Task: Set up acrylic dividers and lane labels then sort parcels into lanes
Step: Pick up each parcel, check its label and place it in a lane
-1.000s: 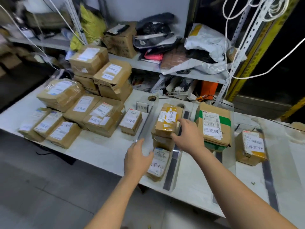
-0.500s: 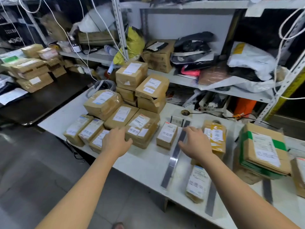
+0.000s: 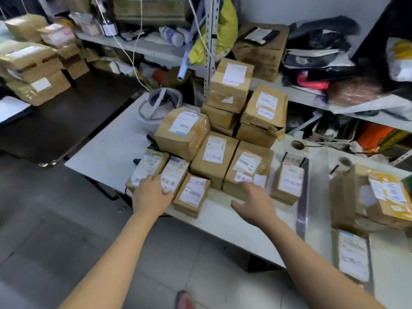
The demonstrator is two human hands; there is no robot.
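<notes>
1. Parcels (image 3: pixel 214 152) of brown cardboard with white labels form a pile on a white table (image 3: pixel 111 148), tall ones at the back and flat ones at the front.
2. At the pile's front left corner the left hand (image 3: pixel 151 195) rests on two flat parcels (image 3: pixel 160 172), fingers straight and spread, gripping nothing.
3. At the pile's front right the right hand (image 3: pixel 256 201) is open with fingers spread. Its fingertips reach the lower edge of a labelled parcel, but contact cannot be told.
4. Just right of the pile a small parcel (image 3: pixel 288 181) stands alone.
5. Further right of the pile a clear divider (image 3: pixel 316 186) runs from front to back, with a dark strip (image 3: pixel 303 197) along its near side. Blur hides whether it is upright.
6. Well right of the pile, past the divider, sits a yellow-taped parcel (image 3: pixel 379 197), with a flat one (image 3: pixel 353 255) in front of it.
7. Behind the pile a metal shelf (image 3: pixel 156 50) holds boxes and bags.
8. Behind and left of the pile lies a white-and-grey headset (image 3: pixel 156 108).
9. Far left of the pile, more boxes (image 3: pixel 33 74) sit on a dark table (image 3: pixel 66 121).
</notes>
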